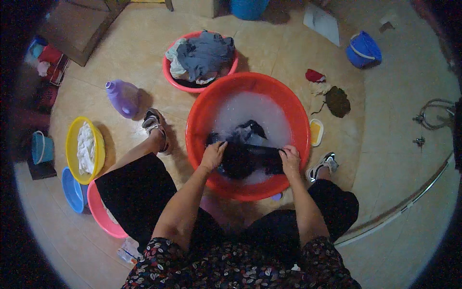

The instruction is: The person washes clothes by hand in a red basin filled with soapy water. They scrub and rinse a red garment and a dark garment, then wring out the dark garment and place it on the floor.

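Between my two hands a black wet garment (238, 159) is stretched over a large red plastic basin (249, 191). My left hand (214, 156) grips one end of its upper edge, near the basin's left wall. The other end is pinched in my right hand (290, 159), by the right wall. Cloudy, soapy water (252, 104) fills part of the basin. More dark cloth breaks the surface just beyond the stretched edge; whether it belongs to the same garment I cannot tell. The garment's lower part hangs into the water.
Against the basin's far side stands a pink basin (166, 74) heaped with grey and pale clothes (205, 54). A purple detergent bottle (124, 99) is at the left, near a yellow basin (100, 151) with white cloth. Soap in a dish (316, 133) lies right, below a brown scrubber (338, 102).
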Demonstrator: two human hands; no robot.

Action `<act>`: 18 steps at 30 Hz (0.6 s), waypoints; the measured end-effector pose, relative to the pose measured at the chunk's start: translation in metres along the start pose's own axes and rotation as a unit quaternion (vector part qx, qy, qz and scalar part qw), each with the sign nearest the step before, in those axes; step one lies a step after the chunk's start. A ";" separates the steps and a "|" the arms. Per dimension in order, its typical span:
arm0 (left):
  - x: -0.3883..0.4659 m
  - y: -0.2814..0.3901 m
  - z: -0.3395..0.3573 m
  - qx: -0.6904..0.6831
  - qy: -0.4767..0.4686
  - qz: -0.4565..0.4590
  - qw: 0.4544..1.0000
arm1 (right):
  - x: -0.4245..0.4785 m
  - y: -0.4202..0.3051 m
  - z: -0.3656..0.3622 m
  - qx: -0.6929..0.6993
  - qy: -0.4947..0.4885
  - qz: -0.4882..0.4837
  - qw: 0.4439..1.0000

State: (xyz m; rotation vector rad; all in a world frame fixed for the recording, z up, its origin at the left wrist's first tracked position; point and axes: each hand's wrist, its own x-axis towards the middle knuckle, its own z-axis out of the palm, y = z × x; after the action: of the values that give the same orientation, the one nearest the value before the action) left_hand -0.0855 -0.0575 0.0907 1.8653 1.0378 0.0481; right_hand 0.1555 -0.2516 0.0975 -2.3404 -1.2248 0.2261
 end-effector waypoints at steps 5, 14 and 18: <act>-0.020 0.046 -0.021 -0.233 0.066 0.052 0.969 | -0.018 -0.047 -0.046 0.395 -0.025 0.198 0.897; 0.012 0.111 -0.081 -0.676 -0.207 0.105 0.700 | 0.015 -0.127 -0.097 0.714 0.154 0.312 0.608; 0.029 0.045 -0.005 -0.704 -0.123 -0.010 0.700 | 0.024 -0.135 -0.022 0.450 0.112 0.292 0.836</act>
State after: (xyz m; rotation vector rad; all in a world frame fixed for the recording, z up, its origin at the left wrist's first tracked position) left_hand -0.0413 -0.0422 0.1162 0.3981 0.4763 0.4393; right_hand 0.0793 -0.1745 0.1852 -1.7211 -0.1376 0.5665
